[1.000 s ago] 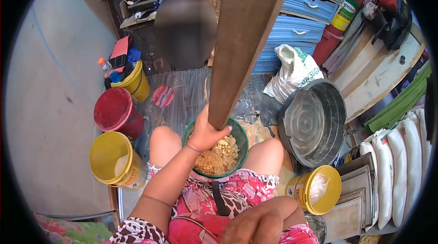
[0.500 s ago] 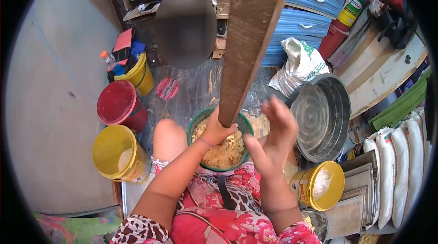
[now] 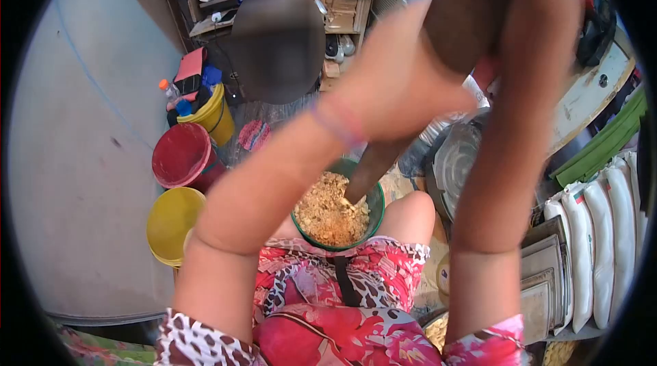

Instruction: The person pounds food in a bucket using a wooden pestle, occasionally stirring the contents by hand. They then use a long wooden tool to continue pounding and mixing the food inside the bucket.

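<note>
A thick wooden pole point(image 3: 465, 17) leans toward the upper right, its lower end in a green tub point(image 3: 378, 208) between my knees. Crumbly yellow-brown mash point(image 3: 328, 212) fills much of the tub, and the pole's tip is sunk in it. My left hand point(image 3: 410, 78), with a thin band at the wrist, is closed around the pole well above the tub. Higher up, my right hand point(image 3: 540, 3) is wrapped against the pole's right side; it is blurred and its fingers are partly hidden.
On the left stand a yellow bucket point(image 3: 171, 225), a red bucket point(image 3: 179, 154) and another yellow bucket point(image 3: 217, 116) holding odds and ends. A large black basin point(image 3: 448, 160), stacked trays point(image 3: 540, 297) and several white sacks point(image 3: 599, 243) are on the right.
My left hand has gone from low on the pole, near the tub, to high up. My right hand, open in the air before, now grips the pole, which tilts further right.
</note>
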### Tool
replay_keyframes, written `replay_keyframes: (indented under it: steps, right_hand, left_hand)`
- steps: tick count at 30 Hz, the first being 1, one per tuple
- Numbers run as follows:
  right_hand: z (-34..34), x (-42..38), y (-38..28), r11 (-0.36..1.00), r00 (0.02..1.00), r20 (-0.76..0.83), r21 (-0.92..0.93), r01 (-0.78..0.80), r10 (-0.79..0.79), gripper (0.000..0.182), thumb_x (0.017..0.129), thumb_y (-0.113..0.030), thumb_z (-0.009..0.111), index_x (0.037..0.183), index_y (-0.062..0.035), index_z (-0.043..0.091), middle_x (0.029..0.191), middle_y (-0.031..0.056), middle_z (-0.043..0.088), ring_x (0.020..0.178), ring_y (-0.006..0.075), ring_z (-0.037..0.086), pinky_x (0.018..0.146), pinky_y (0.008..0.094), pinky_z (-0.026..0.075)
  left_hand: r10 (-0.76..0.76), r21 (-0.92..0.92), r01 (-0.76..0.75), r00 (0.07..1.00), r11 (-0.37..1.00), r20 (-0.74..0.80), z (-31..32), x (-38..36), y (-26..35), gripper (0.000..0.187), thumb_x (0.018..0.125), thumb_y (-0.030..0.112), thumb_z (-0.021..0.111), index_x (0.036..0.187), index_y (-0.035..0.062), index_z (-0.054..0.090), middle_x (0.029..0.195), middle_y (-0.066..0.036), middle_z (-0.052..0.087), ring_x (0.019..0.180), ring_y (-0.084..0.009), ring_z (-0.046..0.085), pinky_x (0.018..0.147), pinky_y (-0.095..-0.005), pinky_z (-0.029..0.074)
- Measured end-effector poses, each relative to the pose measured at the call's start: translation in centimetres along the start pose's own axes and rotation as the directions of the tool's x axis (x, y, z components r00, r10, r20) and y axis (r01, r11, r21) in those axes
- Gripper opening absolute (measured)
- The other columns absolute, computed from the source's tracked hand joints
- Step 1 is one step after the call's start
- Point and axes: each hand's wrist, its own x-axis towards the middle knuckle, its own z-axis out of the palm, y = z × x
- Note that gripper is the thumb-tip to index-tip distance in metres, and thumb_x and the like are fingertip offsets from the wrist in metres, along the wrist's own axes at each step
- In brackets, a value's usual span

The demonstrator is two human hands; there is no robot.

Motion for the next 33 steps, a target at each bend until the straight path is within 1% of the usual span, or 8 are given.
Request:
replay_keyframes:
  steps: [4, 7, 12, 20, 23, 30, 31, 33]
  right_hand:
    - [-0.4, 5.3, -4.0, 0.662, 0.943, 0.139, 0.681, -0.313, 0.303, 0.033, 0.074, -0.026, 0.071, 0.091, -0.0007, 0.059, 0.085, 0.0087, 0.061, 0.075, 0.0162, 0.061, 0.068, 0.0298, 0.049]
    - [0.9, 2.5, -2.8, 0.672, 0.931, 0.112, 0.663, -0.33, 0.347, 0.03, 0.071, -0.024, 0.073, 0.085, -0.0016, 0.059, 0.076, 0.0073, 0.062, 0.068, 0.0156, 0.061, 0.062, 0.028, 0.048]
    - [11.7, -30.8, -3.8, 0.55, 0.737, 0.292, 0.513, -0.659, 0.61, 0.076, 0.071, -0.019, 0.074, 0.131, 0.0012, 0.033, 0.127, 0.0153, 0.041, 0.114, 0.024, 0.043, 0.096, 0.0395, 0.036]
    - [10.1, -35.1, -4.1, 0.228, 0.442, 0.553, 0.413, -0.882, 0.706, 0.067, 0.069, -0.021, 0.077, 0.12, -0.0012, 0.038, 0.104, 0.0096, 0.052, 0.095, 0.019, 0.051, 0.085, 0.0334, 0.042]
    - [9.7, -31.3, -3.7, 0.144, 0.467, 0.533, 0.538, -0.831, 0.705, 0.07, 0.067, -0.022, 0.078, 0.12, -0.001, 0.038, 0.102, 0.0094, 0.052, 0.092, 0.0175, 0.052, 0.084, 0.033, 0.043]
    - [2.7, -3.1, 1.8, 0.909, 0.964, 0.016, 0.33, -0.256, 0.265, 0.024, 0.082, -0.026, 0.06, 0.081, -0.0027, 0.062, 0.075, 0.0069, 0.062, 0.065, 0.0138, 0.06, 0.065, 0.0262, 0.048]
    - [1.7, 0.1, -0.2, 0.583, 0.771, 0.173, 0.559, -0.589, 0.613, 0.026, 0.085, -0.027, 0.056, 0.086, -0.0022, 0.061, 0.075, 0.0086, 0.062, 0.065, 0.0151, 0.06, 0.061, 0.0257, 0.047]
    - [0.1, 1.8, -2.7, 0.536, 0.916, 0.245, 0.75, -0.387, 0.319, 0.046, 0.079, -0.044, 0.063, 0.098, -0.0017, 0.06, 0.073, 0.0069, 0.06, 0.065, 0.0137, 0.059, 0.062, 0.0253, 0.048]
  left_hand:
    - [0.129, -0.07, -0.124, 0.989, 0.99, 0.067, -1.0, 5.9, 4.6, 0.025, 0.073, 0.018, 0.061, 0.077, -0.007, 0.061, 0.066, -0.011, 0.062, 0.059, -0.0155, 0.058, 0.057, -0.0276, 0.046]
    - [-0.094, 0.361, 0.052, 0.991, 0.931, 0.099, -1.7, 3.4, 2.7, 0.03, 0.067, 0.015, 0.074, 0.092, 0.0033, 0.063, 0.084, -0.01, 0.064, 0.076, -0.0186, 0.064, 0.066, -0.031, 0.05]
    - [-0.589, -0.371, 0.528, 0.806, 0.764, -0.065, 6.2, -20.7, -20.6, 0.056, 0.068, 0.011, 0.076, 0.117, 0.0051, 0.05, 0.111, -0.008, 0.059, 0.104, -0.0178, 0.055, 0.092, -0.0323, 0.042]
    - [-0.724, -0.235, 0.714, 0.688, 0.659, 0.059, 6.8, -24.1, -23.6, 0.08, 0.065, 0.011, 0.078, 0.133, 0.0058, 0.037, 0.123, -0.005, 0.052, 0.111, -0.0143, 0.049, 0.095, -0.0301, 0.04]
    - [-0.578, -0.327, 0.542, 0.816, 0.774, -0.015, 7.2, -21.0, -20.4, 0.083, 0.064, 0.009, 0.078, 0.135, 0.0079, 0.035, 0.126, -0.005, 0.051, 0.112, -0.0144, 0.049, 0.096, -0.0301, 0.039]
    - [-0.098, 0.038, 0.105, 0.984, 0.994, -0.148, 1.3, 0.0, -4.0, 0.064, 0.062, 0.018, 0.078, 0.116, 0.0001, 0.05, 0.105, -0.011, 0.062, 0.093, -0.0163, 0.059, 0.083, -0.0311, 0.047]
    - [0.029, -0.011, -0.031, 0.986, 0.999, -0.161, 1.0, 2.5, -2.7, 0.059, 0.062, 0.015, 0.076, 0.113, -0.0017, 0.051, 0.099, -0.01, 0.063, 0.085, -0.0144, 0.059, 0.076, -0.0301, 0.049]
    - [0.218, 0.116, -0.188, 0.903, 0.975, -0.369, 2.6, 3.6, 2.7, 0.027, 0.07, 0.018, 0.066, 0.079, -0.007, 0.061, 0.066, -0.013, 0.062, 0.06, -0.0176, 0.06, 0.057, -0.029, 0.046]
